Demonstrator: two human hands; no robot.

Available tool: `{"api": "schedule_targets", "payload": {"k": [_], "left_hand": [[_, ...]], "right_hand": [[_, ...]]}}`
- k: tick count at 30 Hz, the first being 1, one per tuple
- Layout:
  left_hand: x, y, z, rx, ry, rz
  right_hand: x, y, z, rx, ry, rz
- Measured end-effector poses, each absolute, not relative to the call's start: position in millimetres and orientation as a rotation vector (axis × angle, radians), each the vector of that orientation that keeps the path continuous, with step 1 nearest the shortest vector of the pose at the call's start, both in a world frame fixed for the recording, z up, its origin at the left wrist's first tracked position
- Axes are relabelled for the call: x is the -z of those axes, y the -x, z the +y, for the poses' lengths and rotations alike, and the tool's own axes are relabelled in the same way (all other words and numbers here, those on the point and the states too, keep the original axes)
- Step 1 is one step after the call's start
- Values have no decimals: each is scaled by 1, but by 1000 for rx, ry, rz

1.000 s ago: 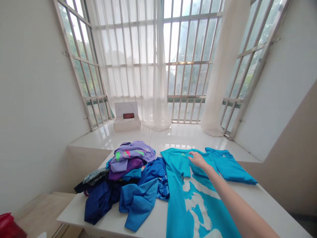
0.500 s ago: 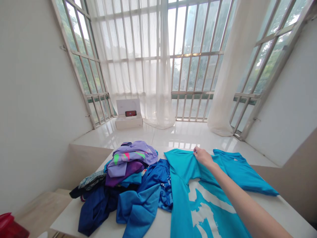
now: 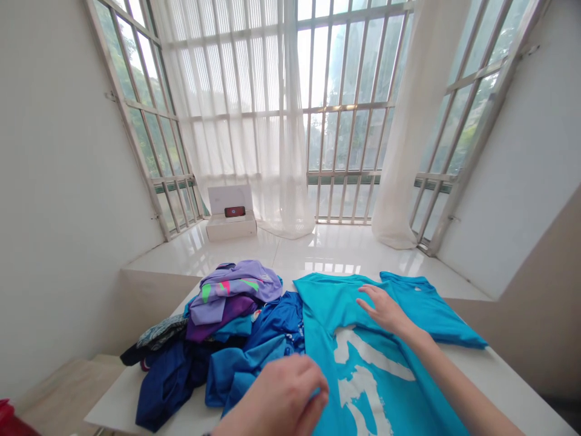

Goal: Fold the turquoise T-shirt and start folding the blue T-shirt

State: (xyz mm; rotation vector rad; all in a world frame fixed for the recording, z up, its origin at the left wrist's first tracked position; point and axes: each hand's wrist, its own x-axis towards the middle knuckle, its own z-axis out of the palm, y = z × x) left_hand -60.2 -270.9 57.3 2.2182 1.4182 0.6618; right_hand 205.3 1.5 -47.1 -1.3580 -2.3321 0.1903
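Observation:
A turquoise T-shirt point(image 3: 318, 309) with a large white print lies spread on the white table. Over its upper right part is my right hand point(image 3: 384, 307), fingers apart and nothing gripped; whether the fingertips touch the cloth I cannot tell. My left hand point(image 3: 290, 387) is low in the middle, slightly blurred, above the shirt's left edge. Its fingers are loosely curled, with a small gap showing blue behind, and it appears to hold nothing. Right of the spread shirt lies a folded turquoise garment point(image 3: 426, 306).
Left of the shirt is a heap of clothes, with a lilac garment point(image 3: 245, 281) on top and a blue garment point(image 3: 276, 324) beside it. Behind the white table point(image 3: 113, 406), an open white box point(image 3: 231, 229) stands on the sill with a phone point(image 3: 235, 211). A red object point(image 3: 13, 421) shows bottom left.
My right hand has let go of the shirt's top edge and its fingers have spread. The shirt's top lies flatter. My left hand has come into view from below.

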Motion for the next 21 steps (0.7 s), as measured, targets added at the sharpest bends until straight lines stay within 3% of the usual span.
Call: {"api": "schedule_targets", "payload": {"k": [4, 8, 14, 21], "left_hand": [[-58, 19, -144, -762, -2337, 1613], [-8, -14, -65, -432, -2183, 1904], [54, -10, -45, -281, -2050, 1958], [60, 8, -24, -237, -2141, 1945]], "right_hand": [[60, -205, -4, -42, 1484, -2381], [71, -195, -16, 12, 1777, -2395], [78, -183, -22, -50, 1973, -2387], [77, -172, -6, -65, 2014, -2366]]}}
